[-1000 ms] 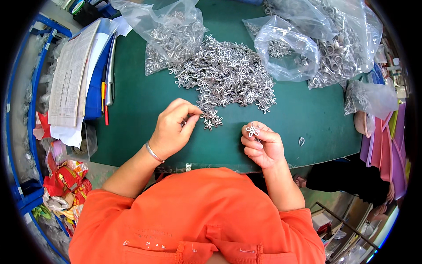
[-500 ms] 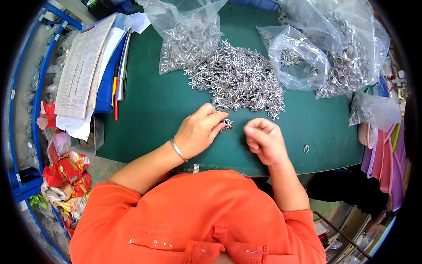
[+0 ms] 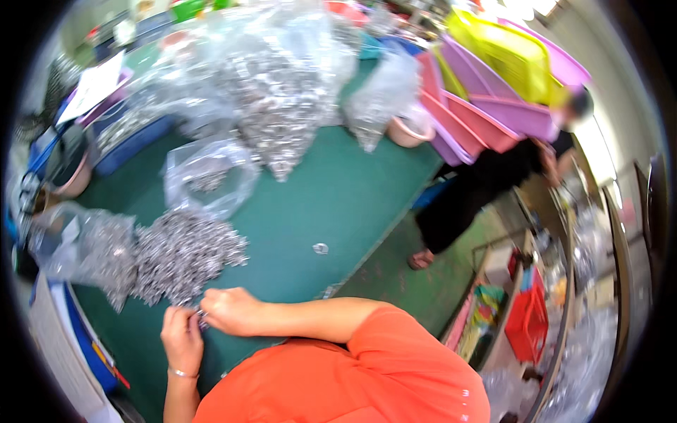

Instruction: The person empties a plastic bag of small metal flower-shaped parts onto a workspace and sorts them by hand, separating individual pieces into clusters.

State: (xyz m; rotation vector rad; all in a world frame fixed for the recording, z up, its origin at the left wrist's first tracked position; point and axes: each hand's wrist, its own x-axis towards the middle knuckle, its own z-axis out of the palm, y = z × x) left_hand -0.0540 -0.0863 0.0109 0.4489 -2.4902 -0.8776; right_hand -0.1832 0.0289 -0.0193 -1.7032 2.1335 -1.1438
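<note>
At the near edge of the pile, my left hand [image 3: 183,342], a silver bangle on its wrist, is closed with thumb and fingertips together. Close against it, my right hand [image 3: 231,311] is curled shut. Between the two sits a small silvery metal flower piece [image 3: 203,322], pinched by my left fingers and partly covered; blur hides whatever my right fingers hold. Just beyond my hands spreads a heap of similar metal flower pieces [image 3: 185,255]. A clear plastic bag [image 3: 113,247] of metal parts touches the heap's left side.
On the green table [image 3: 296,211] lies a single small metal piece [image 3: 321,248]. Large clear bags [image 3: 282,92] of metal parts and an open bag [image 3: 211,176] stand beyond. Stacked coloured baskets [image 3: 486,106] rise at the far right, with a person in black [image 3: 472,190] beside them.
My view has swung to the right, so the pile appears further left and the person shows more fully. My right hand has come over to meet my left at the flower piece.
</note>
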